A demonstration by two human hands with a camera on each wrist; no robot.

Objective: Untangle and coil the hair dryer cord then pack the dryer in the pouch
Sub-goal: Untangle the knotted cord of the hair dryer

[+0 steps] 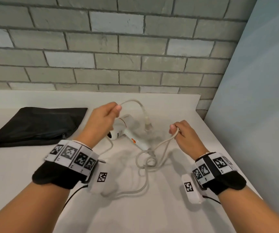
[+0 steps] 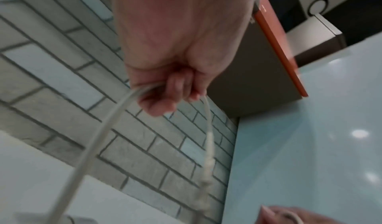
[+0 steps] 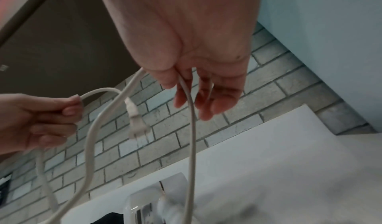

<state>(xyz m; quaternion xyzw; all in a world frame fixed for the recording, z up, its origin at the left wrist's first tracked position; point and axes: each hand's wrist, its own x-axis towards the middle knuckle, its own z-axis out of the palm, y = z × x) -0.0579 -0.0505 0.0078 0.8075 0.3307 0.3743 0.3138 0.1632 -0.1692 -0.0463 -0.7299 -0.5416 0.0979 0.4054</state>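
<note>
My left hand (image 1: 101,118) pinches the cord (image 1: 143,167) near its dangling plug (image 1: 148,122); my right hand (image 1: 184,132) grips it lower. The snarl lies below, between both hands, probably nearer my right.

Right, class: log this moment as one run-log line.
left hand: pinches cord near plug | right hand: holds cord | hair dryer: on table | pouch: unused

the hair dryer (image 1: 127,130) lies on the table (image 1: 177,216) between my hands, the pouch (image 1: 34,125) to its left, cord (image 1: 145,165) looped in front of it, brick wall (image 1: 118,47) behind.
</note>
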